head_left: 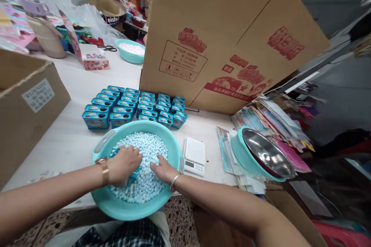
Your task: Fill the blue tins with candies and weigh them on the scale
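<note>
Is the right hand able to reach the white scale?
Probably yes. The scale sits just past the basin rim, beside the right hand, with nothing between.

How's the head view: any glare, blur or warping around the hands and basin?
Head view: wide-angle warping bends the cardboard box; right edge smeared; glare only on the steel bowl; left hand gripping a blue tin, right hand and basin sharp.
</note>
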`<state>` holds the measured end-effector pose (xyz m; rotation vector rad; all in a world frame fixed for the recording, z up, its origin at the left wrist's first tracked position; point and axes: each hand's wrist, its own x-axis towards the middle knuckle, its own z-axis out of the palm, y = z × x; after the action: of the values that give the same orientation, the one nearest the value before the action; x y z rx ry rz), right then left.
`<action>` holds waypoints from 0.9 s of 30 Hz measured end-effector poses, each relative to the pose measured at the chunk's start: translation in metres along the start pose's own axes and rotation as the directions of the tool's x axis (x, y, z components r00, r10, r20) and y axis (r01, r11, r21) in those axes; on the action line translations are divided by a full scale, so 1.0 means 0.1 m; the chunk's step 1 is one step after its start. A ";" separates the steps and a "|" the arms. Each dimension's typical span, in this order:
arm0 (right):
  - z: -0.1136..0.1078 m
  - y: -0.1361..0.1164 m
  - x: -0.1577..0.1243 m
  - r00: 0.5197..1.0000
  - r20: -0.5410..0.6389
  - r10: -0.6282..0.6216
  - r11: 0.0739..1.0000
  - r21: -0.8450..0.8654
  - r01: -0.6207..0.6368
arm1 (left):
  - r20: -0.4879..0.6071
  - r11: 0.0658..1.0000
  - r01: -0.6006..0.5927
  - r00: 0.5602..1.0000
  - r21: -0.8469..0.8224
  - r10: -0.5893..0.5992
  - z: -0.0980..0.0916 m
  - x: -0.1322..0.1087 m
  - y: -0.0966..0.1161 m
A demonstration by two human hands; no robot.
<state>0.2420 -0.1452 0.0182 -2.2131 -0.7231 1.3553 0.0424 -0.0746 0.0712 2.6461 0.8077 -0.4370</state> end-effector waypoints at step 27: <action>0.52 -0.90 0.18 0.849 -0.308 -0.429 0.479 0.719 0.503 | -0.630 0.704 -0.056 0.499 -0.708 -0.595 0.80 0.32 -0.25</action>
<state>0.1840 -0.0596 0.0394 -1.2162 -0.4950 0.9874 0.0383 -0.0719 -0.0184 1.8740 1.3734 1.0253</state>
